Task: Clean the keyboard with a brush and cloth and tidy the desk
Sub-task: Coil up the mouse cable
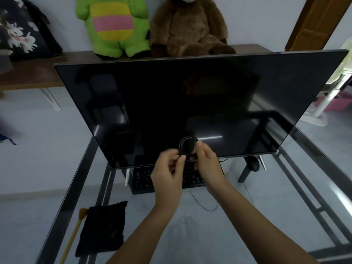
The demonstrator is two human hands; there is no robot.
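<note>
A black keyboard [142, 178] lies on the glass desk [238, 216] under the lower edge of a large dark monitor [171, 103]. Both hands hover above it. My left hand [168, 172] and my right hand [206, 164] together pinch a small coil of thin black cable [187, 144], wound into a loop in front of the screen. A loose length of the cable [203, 204] trails over the glass below my right wrist. At the desk's near left lie a black cloth [103, 227] and a wooden-handled brush [76, 231], side by side.
Behind the monitor a brown bench [34, 73] carries a green plush toy [114, 25] and a brown plush bear [190, 29]. A dark mouse [254, 164] sits right of the keyboard. A white fan stand [327, 100] and pink basket [341, 103] are on the floor at right.
</note>
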